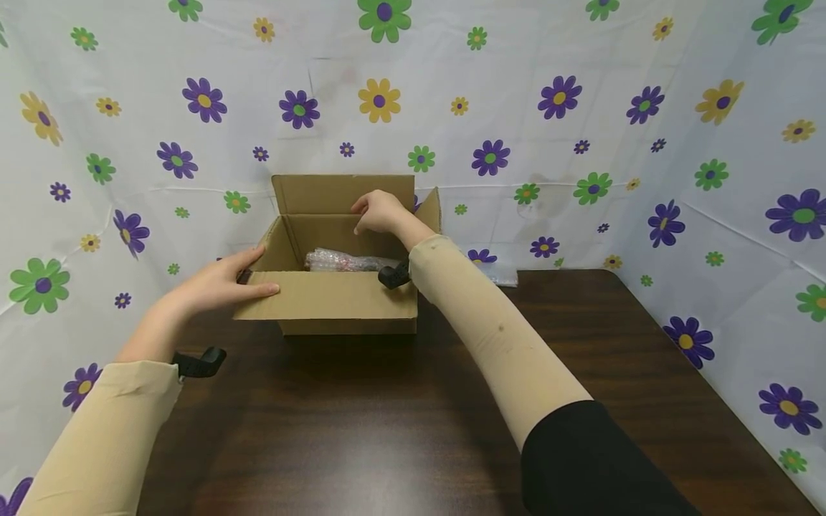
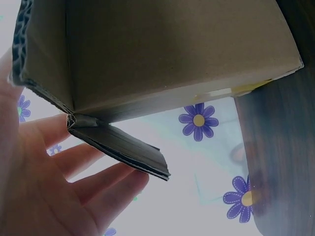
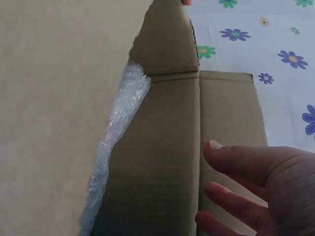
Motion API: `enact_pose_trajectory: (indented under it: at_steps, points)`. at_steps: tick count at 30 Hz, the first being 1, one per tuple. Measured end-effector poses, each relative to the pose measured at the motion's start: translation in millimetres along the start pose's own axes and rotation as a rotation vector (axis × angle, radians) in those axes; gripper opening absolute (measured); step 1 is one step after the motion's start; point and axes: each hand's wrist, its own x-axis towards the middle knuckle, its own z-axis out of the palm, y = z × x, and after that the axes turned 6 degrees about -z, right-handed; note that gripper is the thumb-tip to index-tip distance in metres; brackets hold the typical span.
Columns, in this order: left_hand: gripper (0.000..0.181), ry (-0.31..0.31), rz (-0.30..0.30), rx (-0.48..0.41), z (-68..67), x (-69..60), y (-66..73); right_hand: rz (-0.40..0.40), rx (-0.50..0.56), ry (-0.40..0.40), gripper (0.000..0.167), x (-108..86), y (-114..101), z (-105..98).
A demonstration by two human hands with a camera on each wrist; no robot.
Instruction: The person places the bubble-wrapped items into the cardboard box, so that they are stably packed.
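A cardboard box stands on the table with its flaps spread. Inside lies a bundle in clear bubble wrap; what it wraps cannot be made out. My left hand holds the box at its left front corner, thumb over the front flap. In the left wrist view, the fingers lie against a side flap. Above the box opening is my right hand, fingers loosely bent, with nothing in its grasp. The right wrist view shows this hand apart from the bubble wrap.
Behind the box's right side, a flat clear plastic piece lies at the back of the dark wooden table. A white cloth with flowers hangs behind and on both sides.
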Motion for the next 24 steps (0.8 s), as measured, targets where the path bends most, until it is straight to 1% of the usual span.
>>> enact_pose_trajectory:
  at_steps: [6,13,17,20,24]
  points:
    - [0.092,-0.006,0.004,0.011,-1.1,1.4,0.7,-0.044,0.033,-0.016,0.047,-4.7,-7,-6]
    - [0.093,-0.017,0.009,0.021,-1.0,2.4,0.6,-0.092,0.057,-0.016,0.049,-21.9,-21,-25]
    - [0.093,-0.02,0.007,0.01,-0.1,1.9,0.7,-0.14,0.088,0.006,0.048,-40.0,-26,-40]
    - [0.092,-0.015,0.008,-0.007,-0.2,0.3,1.4,-0.191,0.13,0.05,0.047,-58.2,-27,-54]
    - [0.091,-0.008,0.008,-0.011,-1.3,-0.7,1.0,-0.264,0.195,0.12,0.044,-83.7,-23,-70]
